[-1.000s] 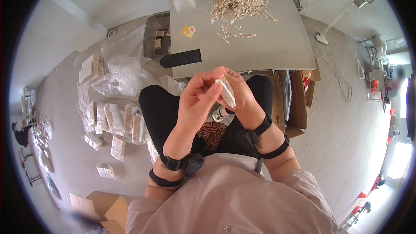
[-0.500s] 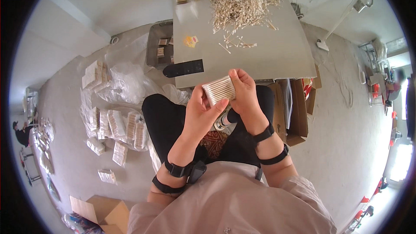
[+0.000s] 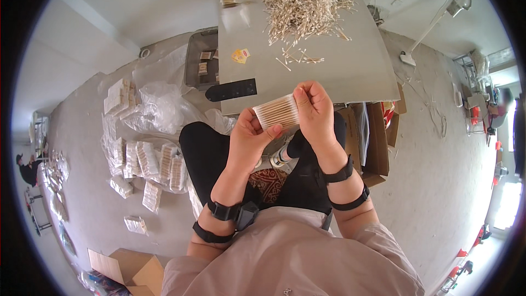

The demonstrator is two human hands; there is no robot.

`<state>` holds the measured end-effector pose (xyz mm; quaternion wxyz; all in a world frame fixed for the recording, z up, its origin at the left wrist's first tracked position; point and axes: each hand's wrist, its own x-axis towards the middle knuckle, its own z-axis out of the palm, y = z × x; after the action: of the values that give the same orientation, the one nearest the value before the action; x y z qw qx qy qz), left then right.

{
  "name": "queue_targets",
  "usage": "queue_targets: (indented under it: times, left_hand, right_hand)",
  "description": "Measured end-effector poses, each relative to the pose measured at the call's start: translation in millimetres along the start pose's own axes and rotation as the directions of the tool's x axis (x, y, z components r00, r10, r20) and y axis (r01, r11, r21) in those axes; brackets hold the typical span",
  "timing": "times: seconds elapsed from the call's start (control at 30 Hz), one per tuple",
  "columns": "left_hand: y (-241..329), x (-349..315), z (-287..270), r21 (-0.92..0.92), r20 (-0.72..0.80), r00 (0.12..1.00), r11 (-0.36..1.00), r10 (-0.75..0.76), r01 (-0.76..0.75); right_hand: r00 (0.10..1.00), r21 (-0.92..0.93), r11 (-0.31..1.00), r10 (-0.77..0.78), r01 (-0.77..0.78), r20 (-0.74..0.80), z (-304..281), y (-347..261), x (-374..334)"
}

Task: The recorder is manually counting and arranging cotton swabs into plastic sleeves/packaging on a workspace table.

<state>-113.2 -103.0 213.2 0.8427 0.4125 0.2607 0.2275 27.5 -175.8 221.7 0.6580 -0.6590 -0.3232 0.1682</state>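
Observation:
Above my lap, in front of the table's near edge, both hands hold a flat pack of cotton swabs [image 3: 277,112], its sticks lying in a neat row with white tips at the ends. My left hand [image 3: 247,141] is closed on the pack's left side, thumb along the lower edge. At the other end, my right hand [image 3: 315,114] pinches the upper right corner between thumb and bent fingers. A big heap of loose cotton swabs [image 3: 307,3] covers the far part of the table [image 3: 350,71], with a few strays [image 3: 298,56] nearer me.
A black flat strip [image 3: 233,89] and a yellow card [image 3: 240,55] lie at the table's left. Beside it stands a grey bin [image 3: 193,63] with small packs. Bagged swab packs [image 3: 148,156] cover the floor at left. Cardboard boxes [image 3: 378,148] stand right, another [image 3: 129,266] lower left.
My right hand has risen slightly and shifted to the pack's upper right corner, showing more of the swabs. The left hand has moved slightly left and down, still gripping.

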Motion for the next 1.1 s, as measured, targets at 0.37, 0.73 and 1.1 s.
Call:
queue_targets:
  times: [0.37, 0.73, 1.1]
  left_hand:
    - [4.1, 16.6, -42.4, 0.617, 0.198, 0.977, 0.785, -0.081, -0.060]
    - [-31.1, 35.3, -64.5, 0.398, 0.130, 0.991, 0.917, -0.036, -0.019]
    - [-31.1, 57.9, -65.7, 0.325, 0.070, 0.994, 0.940, 0.085, -0.103]
  right_hand:
    - [0.881, -0.250, 0.952, -0.037, 0.174, 0.472, 9.2, 18.2, -21.2]
    - [0.876, -0.251, 0.954, -0.026, 0.166, 0.481, 0.3, 40.5, -2.0]
    - [0.868, -0.283, 0.894, -0.193, 0.348, 0.458, 2.9, 50.1, 16.9]
